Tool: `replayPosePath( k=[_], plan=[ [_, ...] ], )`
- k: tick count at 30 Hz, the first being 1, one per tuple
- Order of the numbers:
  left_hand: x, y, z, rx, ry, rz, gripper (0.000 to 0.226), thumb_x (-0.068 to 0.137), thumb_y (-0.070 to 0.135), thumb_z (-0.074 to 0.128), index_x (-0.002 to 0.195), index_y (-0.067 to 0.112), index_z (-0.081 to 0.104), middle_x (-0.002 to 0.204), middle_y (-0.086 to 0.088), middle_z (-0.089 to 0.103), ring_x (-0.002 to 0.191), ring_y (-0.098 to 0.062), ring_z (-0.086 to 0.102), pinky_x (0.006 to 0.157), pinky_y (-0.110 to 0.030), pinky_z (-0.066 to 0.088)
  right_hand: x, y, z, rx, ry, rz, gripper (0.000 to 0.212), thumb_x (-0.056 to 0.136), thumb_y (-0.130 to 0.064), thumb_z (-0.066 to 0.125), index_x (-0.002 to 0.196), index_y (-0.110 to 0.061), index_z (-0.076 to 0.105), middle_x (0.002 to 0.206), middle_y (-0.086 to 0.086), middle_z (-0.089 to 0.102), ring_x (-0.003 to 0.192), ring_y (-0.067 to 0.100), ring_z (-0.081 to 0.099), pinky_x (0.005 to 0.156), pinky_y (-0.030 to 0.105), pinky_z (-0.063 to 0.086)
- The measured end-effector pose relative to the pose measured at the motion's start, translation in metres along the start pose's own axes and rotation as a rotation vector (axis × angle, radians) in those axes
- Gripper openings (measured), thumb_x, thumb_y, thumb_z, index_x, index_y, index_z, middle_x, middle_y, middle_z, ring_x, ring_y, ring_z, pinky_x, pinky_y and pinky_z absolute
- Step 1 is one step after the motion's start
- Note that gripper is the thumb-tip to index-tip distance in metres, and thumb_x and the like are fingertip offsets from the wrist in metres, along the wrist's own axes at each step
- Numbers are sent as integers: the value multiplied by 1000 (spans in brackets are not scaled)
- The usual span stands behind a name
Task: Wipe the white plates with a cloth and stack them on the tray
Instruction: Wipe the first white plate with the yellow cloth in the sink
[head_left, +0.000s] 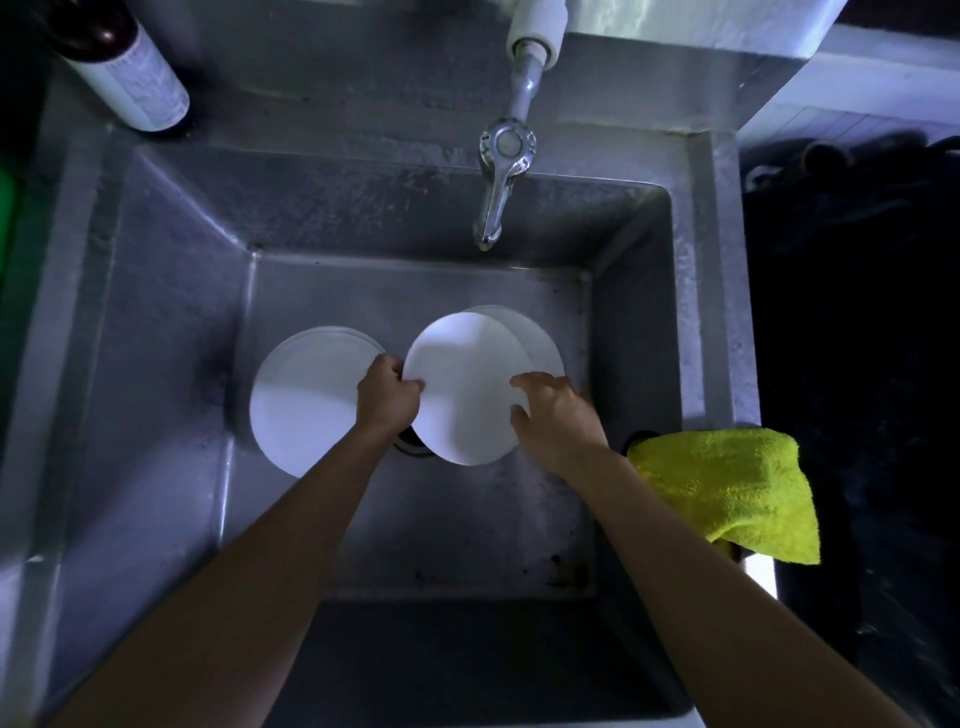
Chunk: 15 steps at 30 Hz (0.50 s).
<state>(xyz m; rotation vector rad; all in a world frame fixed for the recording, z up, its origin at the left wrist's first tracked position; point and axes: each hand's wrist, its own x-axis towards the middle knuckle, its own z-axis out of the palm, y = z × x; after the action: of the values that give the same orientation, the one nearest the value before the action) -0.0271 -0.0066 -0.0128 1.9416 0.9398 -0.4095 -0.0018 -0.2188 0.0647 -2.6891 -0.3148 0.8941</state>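
Two forearms entered from the lower edge of the frame, one from lower left, one from lower right. Both were bare to the frame's edge: no sleeves, cuffs or gloves showed. Left hand (387, 397) and right hand (556, 413) were bare too; no rings, watch or bands could be made out. Fingernails appeared short and plain.

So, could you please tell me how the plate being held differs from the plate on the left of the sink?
The held plate is gripped at its edges by the left hand and right hand, overlapping another plate behind; the left plate lies untouched on the sink floor. The left plate shows a raised rim; the held one looks smooth. Both are white and round.
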Motion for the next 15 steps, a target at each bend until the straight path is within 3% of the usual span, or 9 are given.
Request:
replayPosePath(
  k=[3,7,11,15],
  plan=[
    [-15,4,-9,-26,-23,13,19,89,16,60,107,14,55,99,0,62,95,-27,59,74,-35,44,-13,-3,-4,3,21,8,44,99,-24,49,143,-19,50,145,1,54,131,28,48,109,50,41],
    [-39,17,-26,-57,-66,61,25,82,20,51,105,26,55,93,11,61,95,-26,61,77,-42,56,-33,-4,-11,9,45,15,45,99,-24,49,144,-22,49,149,-2,50,136,27,43,113,47,34],
    [-67,31,-36,-103,-121,103,26,74,17,46,89,28,64,85,0,67,91,-29,64,81,-53,60,-54,-3,-19,0,94,20,44,99,-25,51,143,-22,50,149,-3,50,140,24,36,114,48,30],
    [-94,41,-42,-79,-117,144,45,71,13,43,94,43,66,82,3,68,81,-26,65,67,-45,63,-76,-1,-26,-40,173,13,43,97,-25,52,140,-21,53,148,-2,49,143,22,29,113,49,26]
  ],
)
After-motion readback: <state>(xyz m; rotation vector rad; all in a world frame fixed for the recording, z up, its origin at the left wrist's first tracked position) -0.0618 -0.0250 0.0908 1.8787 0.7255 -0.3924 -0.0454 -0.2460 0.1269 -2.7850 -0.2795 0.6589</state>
